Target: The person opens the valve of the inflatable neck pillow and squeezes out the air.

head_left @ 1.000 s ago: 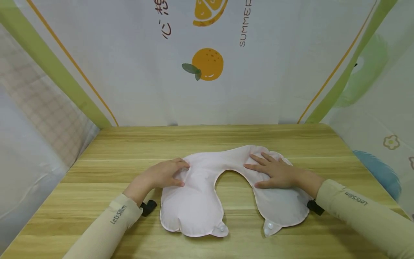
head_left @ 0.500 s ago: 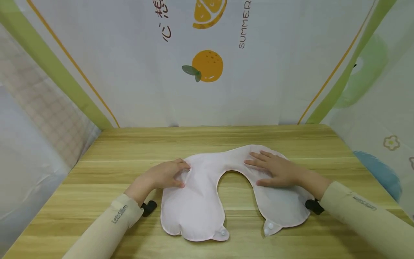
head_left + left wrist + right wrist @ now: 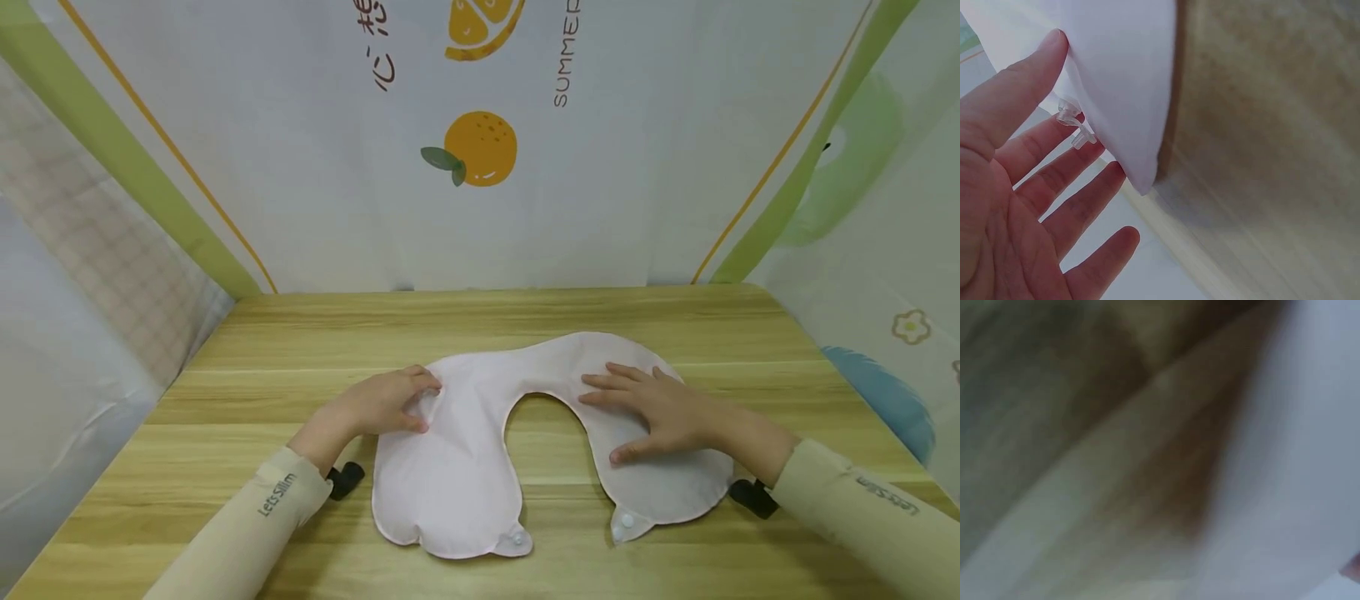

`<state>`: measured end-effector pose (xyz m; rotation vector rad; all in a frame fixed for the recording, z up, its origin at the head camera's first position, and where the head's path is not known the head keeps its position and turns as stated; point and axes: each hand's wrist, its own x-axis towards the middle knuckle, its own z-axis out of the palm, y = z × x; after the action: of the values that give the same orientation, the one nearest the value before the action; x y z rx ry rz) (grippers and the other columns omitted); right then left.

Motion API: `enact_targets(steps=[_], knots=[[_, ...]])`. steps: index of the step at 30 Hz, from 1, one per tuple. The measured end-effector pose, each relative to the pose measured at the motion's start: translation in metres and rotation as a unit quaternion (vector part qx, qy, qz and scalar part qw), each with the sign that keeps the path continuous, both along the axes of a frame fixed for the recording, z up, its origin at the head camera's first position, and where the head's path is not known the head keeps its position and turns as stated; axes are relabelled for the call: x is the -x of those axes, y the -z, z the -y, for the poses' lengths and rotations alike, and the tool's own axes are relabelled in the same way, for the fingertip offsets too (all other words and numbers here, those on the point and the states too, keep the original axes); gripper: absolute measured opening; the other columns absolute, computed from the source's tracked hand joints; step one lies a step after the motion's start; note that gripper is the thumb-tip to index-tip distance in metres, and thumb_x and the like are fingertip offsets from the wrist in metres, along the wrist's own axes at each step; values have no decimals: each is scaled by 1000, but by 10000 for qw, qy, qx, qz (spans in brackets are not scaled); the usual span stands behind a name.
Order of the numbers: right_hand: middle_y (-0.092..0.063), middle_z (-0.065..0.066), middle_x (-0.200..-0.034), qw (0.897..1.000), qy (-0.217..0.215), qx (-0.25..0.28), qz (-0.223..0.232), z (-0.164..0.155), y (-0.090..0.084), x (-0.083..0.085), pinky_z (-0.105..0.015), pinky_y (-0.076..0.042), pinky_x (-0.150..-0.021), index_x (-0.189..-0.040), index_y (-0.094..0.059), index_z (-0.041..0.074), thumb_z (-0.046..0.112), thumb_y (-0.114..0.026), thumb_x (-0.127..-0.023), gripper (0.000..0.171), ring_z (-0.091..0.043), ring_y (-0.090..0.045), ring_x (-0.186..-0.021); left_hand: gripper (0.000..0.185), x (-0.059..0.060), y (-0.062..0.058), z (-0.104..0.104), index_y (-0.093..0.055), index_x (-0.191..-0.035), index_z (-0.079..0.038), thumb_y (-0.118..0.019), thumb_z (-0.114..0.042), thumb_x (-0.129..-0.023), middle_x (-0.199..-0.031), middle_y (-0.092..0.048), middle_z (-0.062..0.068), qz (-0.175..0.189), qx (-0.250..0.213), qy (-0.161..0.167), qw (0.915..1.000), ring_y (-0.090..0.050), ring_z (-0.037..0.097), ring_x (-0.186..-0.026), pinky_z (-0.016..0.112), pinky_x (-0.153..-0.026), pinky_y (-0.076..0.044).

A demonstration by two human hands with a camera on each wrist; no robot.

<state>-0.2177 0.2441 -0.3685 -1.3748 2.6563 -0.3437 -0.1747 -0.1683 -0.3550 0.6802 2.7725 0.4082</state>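
Observation:
A pale pink U-shaped inflatable neck pillow (image 3: 450, 492) lies on the wooden table with its opening toward me. Each end carries a small tab with a snap: the left tab (image 3: 516, 542) and the right tab (image 3: 627, 527). My left hand (image 3: 378, 404) touches the pillow's outer left side, thumb and fingers spread apart. In the left wrist view, a clear air valve (image 3: 1071, 120) sticks out between that thumb and the fingers, which are fairly straight. My right hand (image 3: 667, 412) rests on the pillow's right arm with fingers spread. Blur and fabric mostly hide it in the right wrist view.
The wooden tabletop (image 3: 330, 333) reaches back to a white curtain (image 3: 322, 208) printed with oranges and lettering. More printed cloth hangs at both sides. Black wrist cameras sit by the left cuff (image 3: 347, 481) and right cuff (image 3: 753, 497).
My right hand has slid across the pillow to the right and toward me. Wrinkles along the pillow's upper right edge have smoothed out. My left hand has stayed in place.

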Motion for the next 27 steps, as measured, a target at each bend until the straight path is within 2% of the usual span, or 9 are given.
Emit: enact_targets(steps=[3,6,16,27], knots=[[-38,2,-160,9996,150,-158,185,-1,2,-1,-89,-21,-95,-146,-49,34,75,-64,-78,80,-43,-26,-149,59,0,0,0,-55,-139,-5,-76,-24,-88,-143,-52,14,-23,18,0,10000,-55,33,-129,51,-110,-44],[-35,1,-161,9988,185,-262,383,-2,3,-2,-90,-21,-93,-147,-47,37,75,-64,-78,81,-44,-22,-150,58,0,0,1,-55,-139,-5,-76,-24,-88,-143,-52,14,-3,0,3,10000,-55,33,-129,51,-110,-44],[-35,-3,-161,9982,93,-270,521,-2,8,-1,-86,-31,-92,-147,-48,34,72,-66,-79,80,-47,-21,-149,58,0,-1,0,-55,-139,-5,-76,-25,-88,-144,-51,13,42,-42,-23,10000,-54,34,-130,51,-110,-43],[-33,-8,-162,9979,-31,-181,628,1,8,-3,-82,-30,-99,-148,-48,29,69,-66,-81,80,-50,-19,-148,58,1,1,2,-54,-140,-6,-75,-24,-89,-145,-51,13,78,-61,-63,9999,-54,34,-130,52,-110,-43]])
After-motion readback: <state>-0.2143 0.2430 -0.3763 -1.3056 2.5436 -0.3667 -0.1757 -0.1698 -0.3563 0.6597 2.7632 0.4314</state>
